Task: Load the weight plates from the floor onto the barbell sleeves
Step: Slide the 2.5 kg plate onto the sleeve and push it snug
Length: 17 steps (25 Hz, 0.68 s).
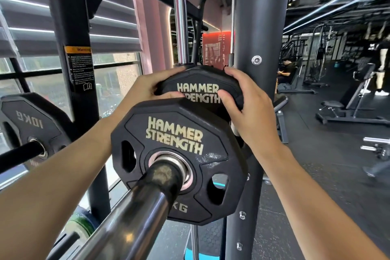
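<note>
While both the left hand (147, 86) and the right hand (242, 99) grasp the far plate (198, 84) by its rim, the near plate (179, 160) sits at 6 o'clock from it on the sleeve (135, 207), which points toward the person.

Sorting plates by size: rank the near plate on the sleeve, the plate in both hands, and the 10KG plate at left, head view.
1. near plate, largest-looking, but closest.
2. 10KG plate, partly hidden.
3. held plate, partly hidden; 2 versus 3 unsure.

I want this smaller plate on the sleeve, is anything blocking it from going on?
Yes. A larger plate already sits on the barbell sleeve, nearer the camera than the small plate gripped by left hand and right hand.
</note>
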Each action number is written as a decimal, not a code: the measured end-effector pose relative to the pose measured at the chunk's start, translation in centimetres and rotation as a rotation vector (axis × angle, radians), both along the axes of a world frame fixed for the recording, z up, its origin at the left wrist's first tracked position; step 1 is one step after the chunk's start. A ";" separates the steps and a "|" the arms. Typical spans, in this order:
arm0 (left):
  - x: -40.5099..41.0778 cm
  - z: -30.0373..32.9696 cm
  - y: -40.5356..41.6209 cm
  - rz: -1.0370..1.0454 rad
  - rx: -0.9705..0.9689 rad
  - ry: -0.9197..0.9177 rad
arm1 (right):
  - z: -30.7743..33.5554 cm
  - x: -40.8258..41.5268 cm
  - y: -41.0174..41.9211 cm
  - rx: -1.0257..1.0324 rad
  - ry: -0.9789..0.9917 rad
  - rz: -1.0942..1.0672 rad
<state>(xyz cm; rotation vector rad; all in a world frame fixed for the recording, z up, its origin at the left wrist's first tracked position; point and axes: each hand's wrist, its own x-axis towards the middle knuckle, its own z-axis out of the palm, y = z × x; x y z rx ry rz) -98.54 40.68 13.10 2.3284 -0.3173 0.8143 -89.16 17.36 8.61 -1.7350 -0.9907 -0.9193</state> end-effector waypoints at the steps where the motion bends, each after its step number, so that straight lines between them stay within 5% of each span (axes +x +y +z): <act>1: 0.0 -0.1 -0.1 0.008 -0.022 -0.006 | 0.0 -0.1 0.0 0.011 0.010 0.008; 17: 0.3 -0.2 -1.2 0.016 -0.144 -0.104 | -0.4 -0.3 -0.1 0.051 0.108 0.003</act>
